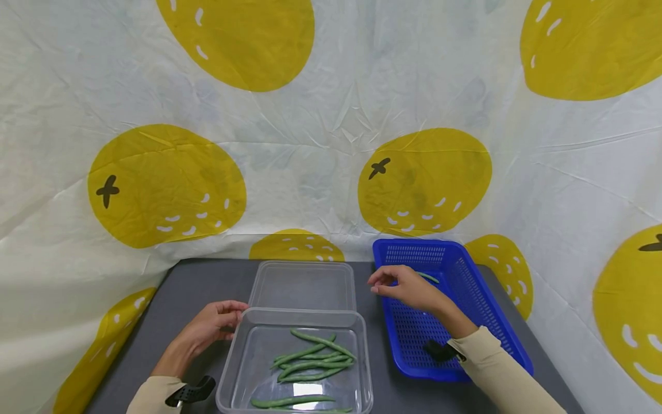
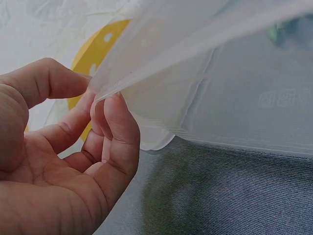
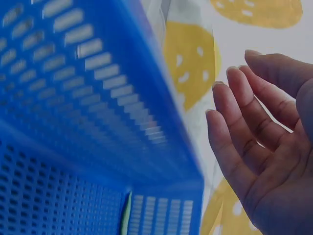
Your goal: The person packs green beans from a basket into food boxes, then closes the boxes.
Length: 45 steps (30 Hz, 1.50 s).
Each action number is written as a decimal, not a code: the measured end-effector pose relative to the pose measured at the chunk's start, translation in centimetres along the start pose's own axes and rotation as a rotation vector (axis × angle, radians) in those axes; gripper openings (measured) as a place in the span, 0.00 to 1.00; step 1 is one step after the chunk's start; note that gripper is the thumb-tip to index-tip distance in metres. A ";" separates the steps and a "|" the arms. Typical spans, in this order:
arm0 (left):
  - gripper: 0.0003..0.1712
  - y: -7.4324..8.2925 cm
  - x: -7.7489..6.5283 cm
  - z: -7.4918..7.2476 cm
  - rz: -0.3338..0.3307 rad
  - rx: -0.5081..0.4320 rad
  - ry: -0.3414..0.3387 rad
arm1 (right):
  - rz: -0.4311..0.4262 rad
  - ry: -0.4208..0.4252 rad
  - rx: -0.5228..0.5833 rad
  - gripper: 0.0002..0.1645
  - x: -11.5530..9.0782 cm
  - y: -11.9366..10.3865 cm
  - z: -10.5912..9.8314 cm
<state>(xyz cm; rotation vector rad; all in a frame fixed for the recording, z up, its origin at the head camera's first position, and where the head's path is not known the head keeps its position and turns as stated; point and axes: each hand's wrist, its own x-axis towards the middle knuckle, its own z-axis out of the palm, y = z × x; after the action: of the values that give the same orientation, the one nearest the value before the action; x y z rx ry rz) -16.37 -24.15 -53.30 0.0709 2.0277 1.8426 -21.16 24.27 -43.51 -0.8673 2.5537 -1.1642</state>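
Observation:
At its back left corner, my left hand (image 1: 207,329) pinches the rim of a clear plastic container (image 1: 305,317) between thumb and fingers; the left wrist view shows this hand (image 2: 73,191) close up at the rim. Several green beans (image 1: 316,361) lie inside the container, most in a loose pile, with a few near its front wall. My right hand (image 1: 411,289) is raised over the left side of a blue plastic basket (image 1: 421,339). Its fingers are loosely bent with nothing between them, as the right wrist view confirms. A green bean (image 1: 428,278) lies at the basket's far end, partly hidden by this hand.
A clear flat lid (image 1: 304,283) lies behind the container, on the dark grey table (image 1: 207,282). A white curtain (image 1: 310,121) with yellow fruit prints hangs along the back and sides of the table.

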 end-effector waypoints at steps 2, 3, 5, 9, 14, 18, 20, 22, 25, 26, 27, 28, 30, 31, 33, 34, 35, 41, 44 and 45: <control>0.23 -0.1 0.0 0.0 0.000 0.000 0.004 | 0.016 0.031 -0.006 0.10 0.1 0.7 -0.5; 0.24 -0.1 0.1 -0.1 0.000 0.000 0.005 | 0.026 0.046 -0.011 0.10 0.2 1.1 -0.7; 0.24 -0.1 0.1 -0.1 0.001 -0.002 0.005 | 0.044 0.077 -0.026 0.11 0.3 2.1 -0.9; 0.24 -0.1 0.1 -0.2 -0.001 -0.007 0.005 | 0.064 0.125 -0.044 0.13 0.6 4.0 -1.3; 0.24 -0.1 0.2 -0.2 -0.004 -0.010 0.012 | 0.087 0.148 -0.056 0.14 0.8 5.6 -1.9; 0.24 -0.1 0.2 -0.1 0.000 -0.008 0.013 | 0.103 0.168 -0.100 0.15 1.0 6.9 -2.3; 0.24 -0.1 0.2 -0.1 0.002 -0.005 0.014 | 0.111 0.184 -0.114 0.16 1.1 7.6 -2.5; 0.24 -0.1 0.2 -0.2 0.001 -0.004 0.013 | 0.122 0.196 -0.116 0.17 1.2 8.3 -2.7; 0.24 -0.1 0.2 -0.2 0.000 -0.003 0.010 | 0.141 0.218 -0.088 0.17 1.3 9.3 -3.0; 0.24 -0.1 0.2 -0.2 -0.001 -0.004 0.009 | 0.141 0.221 -0.079 0.17 1.2 9.6 -3.1; 0.24 -0.1 0.2 -0.2 -0.003 -0.005 0.008 | 0.137 0.226 -0.072 0.17 1.2 9.9 -3.1; 0.24 -0.1 0.2 -0.2 -0.004 -0.005 0.006 | 0.135 0.233 -0.064 0.17 1.2 10.2 -3.2; 0.24 -0.1 0.1 -0.2 -0.005 -0.003 0.003 | 0.124 0.237 -0.054 0.18 1.1 10.9 -3.4; 0.24 -0.1 0.1 -0.2 -0.006 -0.004 0.003 | 0.114 0.236 -0.054 0.19 1.1 11.2 -3.5; 0.23 -0.1 0.0 -0.2 -0.007 -0.007 0.001 | 0.109 0.239 -0.060 0.21 1.0 11.8 -3.6; 0.23 -0.1 0.0 -0.1 -0.003 -0.008 -0.004 | 0.110 0.237 -0.059 0.22 0.9 12.0 -3.7; 0.23 -0.1 0.0 -0.1 0.000 -0.009 -0.007 | 0.115 0.234 -0.061 0.23 0.8 12.3 -3.8; 0.23 0.0 -0.2 0.0 0.013 -0.018 -0.016 | 0.176 0.237 -0.087 0.24 0.5 13.2 -4.2; 0.23 0.1 -0.2 0.1 0.009 -0.018 -0.011 | 0.209 0.251 -0.123 0.24 0.4 13.8 -4.3; 0.22 0.1 -0.2 0.1 0.006 -0.018 -0.007 | 0.218 0.256 -0.134 0.24 0.3 14.0 -4.4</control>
<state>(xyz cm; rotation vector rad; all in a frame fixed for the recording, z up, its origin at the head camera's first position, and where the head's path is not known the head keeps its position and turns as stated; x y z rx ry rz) -16.20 -24.12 -53.18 0.0786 2.0079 1.8610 -29.22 34.03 -51.00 -0.4731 2.8719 -1.1102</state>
